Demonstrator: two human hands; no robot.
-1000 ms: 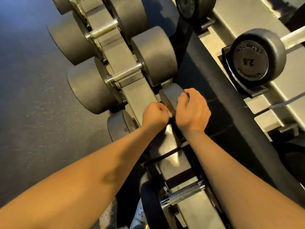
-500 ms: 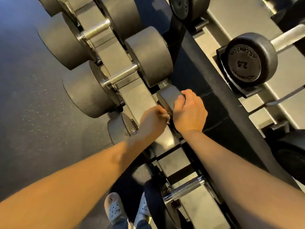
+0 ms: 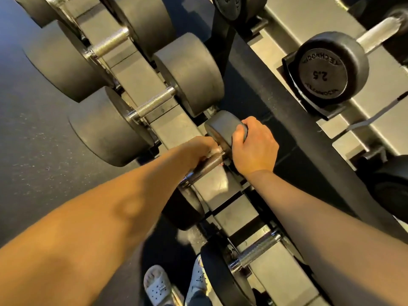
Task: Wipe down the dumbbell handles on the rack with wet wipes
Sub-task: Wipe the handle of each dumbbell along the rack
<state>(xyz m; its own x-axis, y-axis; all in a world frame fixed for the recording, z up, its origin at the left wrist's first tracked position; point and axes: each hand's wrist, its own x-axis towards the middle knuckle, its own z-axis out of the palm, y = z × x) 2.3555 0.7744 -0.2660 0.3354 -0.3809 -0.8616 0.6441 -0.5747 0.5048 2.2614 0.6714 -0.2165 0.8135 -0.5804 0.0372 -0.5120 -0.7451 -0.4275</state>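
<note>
Black speckled floor beside grey dumbbell rack

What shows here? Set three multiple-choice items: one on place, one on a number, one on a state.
1. Where is the right hand?
A. on a dumbbell head
B. on the floor
C. on a shoe

2. Which number marks the upper-tier dumbbell?
A. 10
B. 2.5
C. 40

3. What is the left hand doing?
A. hanging idle
B. lifting a plate
C. holding a wipe at the handle

Key:
1 A, its fingers curl over the dumbbell head.
2 B, 2.5 is printed on its end face.
3 C, a bit of white wipe shows under its curled fingers, where the handle begins.
</note>
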